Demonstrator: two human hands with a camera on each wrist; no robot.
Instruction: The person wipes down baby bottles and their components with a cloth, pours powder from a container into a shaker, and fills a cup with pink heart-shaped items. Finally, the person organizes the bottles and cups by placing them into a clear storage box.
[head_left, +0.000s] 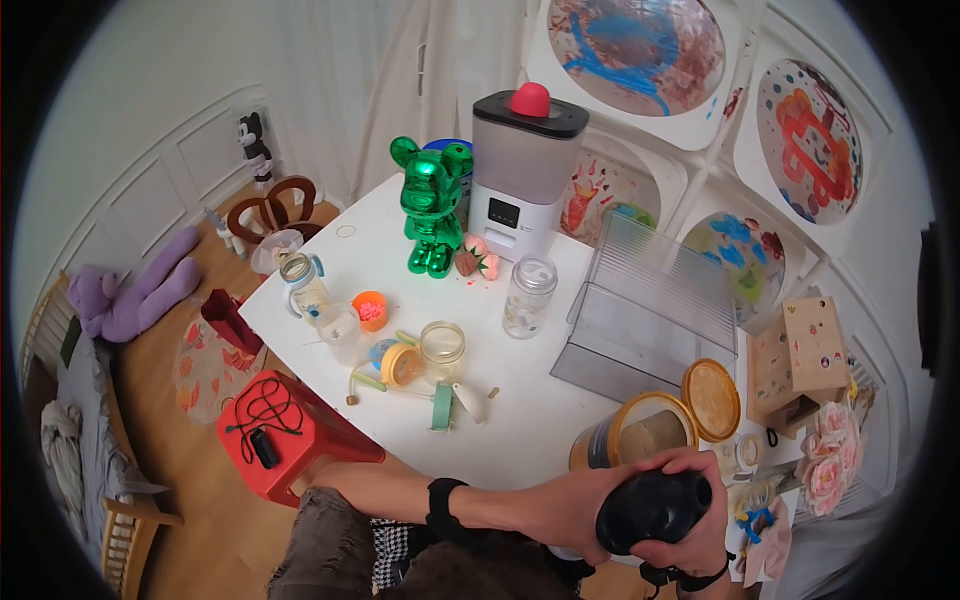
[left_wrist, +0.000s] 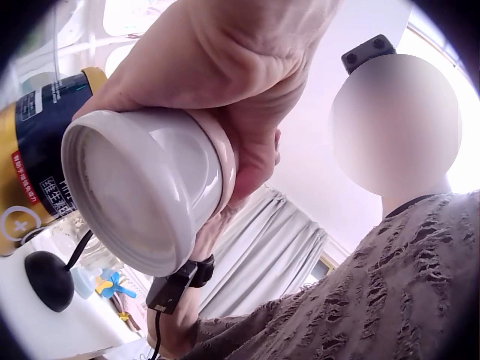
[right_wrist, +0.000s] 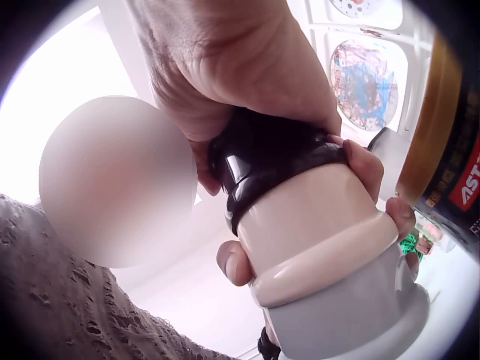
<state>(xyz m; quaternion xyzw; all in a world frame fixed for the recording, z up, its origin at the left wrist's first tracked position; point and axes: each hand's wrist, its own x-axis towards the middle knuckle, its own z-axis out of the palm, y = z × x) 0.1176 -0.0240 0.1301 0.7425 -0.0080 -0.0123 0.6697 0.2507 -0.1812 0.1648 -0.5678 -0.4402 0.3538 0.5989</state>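
Both hands hold a bottle (right_wrist: 315, 217) with a black cap, a beige middle band and a grey-white base, close to the body at the front of the table. My right hand (head_left: 712, 520) grips the black cap (head_left: 640, 515) from the right side. My left hand (head_left: 565, 508) curls round the body below it; its thumb and fingertips show at the beige band in the right wrist view. In the left wrist view the white base (left_wrist: 127, 195) faces the camera, tilted. Beside the hands stands a gold-rimmed can (head_left: 595, 445), its round gold lid (head_left: 712, 400) against the far side.
On the white table (head_left: 400, 440) are a grey rack (head_left: 640, 310), a clear jar (head_left: 530, 298), a white dispenser (head_left: 520, 180), a green bear figure (head_left: 432, 205) and loose bottle parts (head_left: 442, 405). A red stool (head_left: 270, 420) stands left, a wooden box (head_left: 800, 350) right.
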